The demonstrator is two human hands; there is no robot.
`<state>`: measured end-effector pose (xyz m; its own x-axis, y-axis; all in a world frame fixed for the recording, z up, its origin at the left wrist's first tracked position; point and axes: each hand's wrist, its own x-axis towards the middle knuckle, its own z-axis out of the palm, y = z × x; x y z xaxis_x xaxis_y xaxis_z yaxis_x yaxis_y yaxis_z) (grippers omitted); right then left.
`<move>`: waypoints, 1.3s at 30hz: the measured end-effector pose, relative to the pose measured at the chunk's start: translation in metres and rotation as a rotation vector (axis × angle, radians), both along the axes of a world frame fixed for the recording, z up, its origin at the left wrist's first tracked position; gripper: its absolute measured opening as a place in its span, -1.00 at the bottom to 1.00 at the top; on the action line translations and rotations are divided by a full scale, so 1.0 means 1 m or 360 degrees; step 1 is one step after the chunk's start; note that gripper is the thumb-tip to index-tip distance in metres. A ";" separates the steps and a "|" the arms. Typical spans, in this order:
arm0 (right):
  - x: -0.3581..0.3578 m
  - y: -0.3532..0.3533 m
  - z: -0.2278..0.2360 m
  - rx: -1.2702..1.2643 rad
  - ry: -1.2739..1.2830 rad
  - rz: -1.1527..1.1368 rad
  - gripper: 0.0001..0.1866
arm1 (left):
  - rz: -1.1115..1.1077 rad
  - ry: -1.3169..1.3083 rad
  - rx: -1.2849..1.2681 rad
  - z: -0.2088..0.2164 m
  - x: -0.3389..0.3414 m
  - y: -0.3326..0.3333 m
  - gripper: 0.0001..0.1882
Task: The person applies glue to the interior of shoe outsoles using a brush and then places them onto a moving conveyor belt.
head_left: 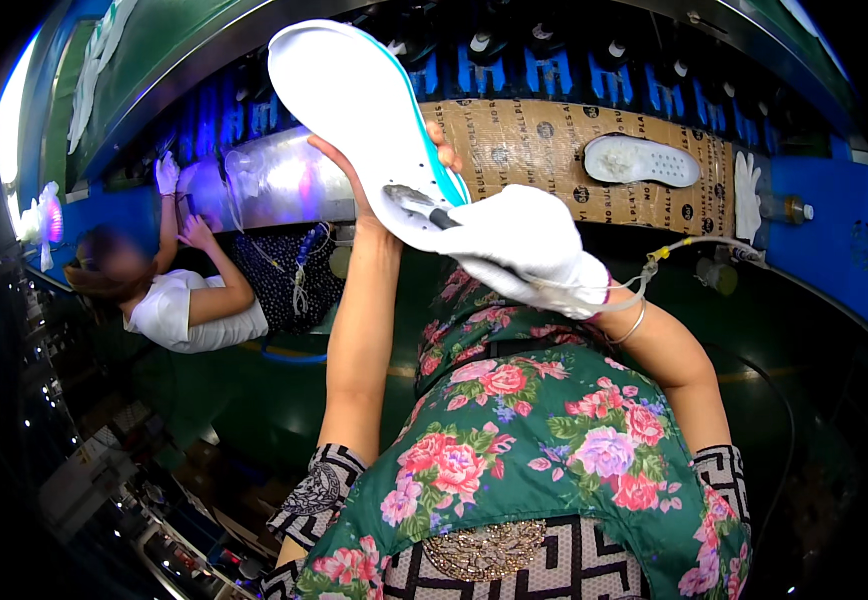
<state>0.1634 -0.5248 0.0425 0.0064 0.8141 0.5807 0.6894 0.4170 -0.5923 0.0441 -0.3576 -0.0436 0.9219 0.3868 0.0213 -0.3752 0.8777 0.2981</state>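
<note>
My left hand (362,203) is bare and wraps round a white shoe sole (339,85) from beneath, with its fingertips showing over the right edge. A teal band runs along that edge of the sole, and the long piece is tilted up in front of me. My right hand (526,235) wears a white glove and is closed on a brush (441,216) with a dark handle. The dark bristles touch the sole's near end, close to several small dark holes. A clear tube (626,302) passes by my gloved hand and wrist.
Brown printed cardboard (514,145) covers the bench, and another white sole (642,161) lies on it. Beyond stands a row of blue holders (551,73). A white glove (747,197) and a bottle (786,209) are at the right. A co-worker (204,290) sits at the left.
</note>
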 end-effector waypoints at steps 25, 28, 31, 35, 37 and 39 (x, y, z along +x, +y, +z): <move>0.000 -0.014 0.008 -0.0371 -0.0380 0.0388 -0.56 | -0.0348 0.1169 0.0895 0.044 0.022 0.009 -0.20; -0.005 -0.010 0.005 -0.0316 -0.0235 0.0463 -0.58 | -0.0752 0.1585 0.1474 0.050 0.027 0.017 -0.13; 0.005 -0.005 0.008 -0.0581 0.0448 0.0591 -0.75 | -0.0899 0.1516 0.1349 0.063 0.026 0.011 -0.11; 0.008 -0.004 0.001 -0.0326 0.0029 0.0329 -0.67 | -0.1145 0.1523 0.1725 0.075 0.030 0.024 0.06; 0.001 -0.006 0.000 -0.0353 -0.0129 0.0364 -0.72 | -0.1190 0.1581 0.1738 0.077 0.032 0.025 0.07; 0.001 -0.005 -0.001 -0.0238 -0.0143 0.0348 -0.80 | -0.1233 0.1640 0.1756 0.077 0.034 0.025 0.08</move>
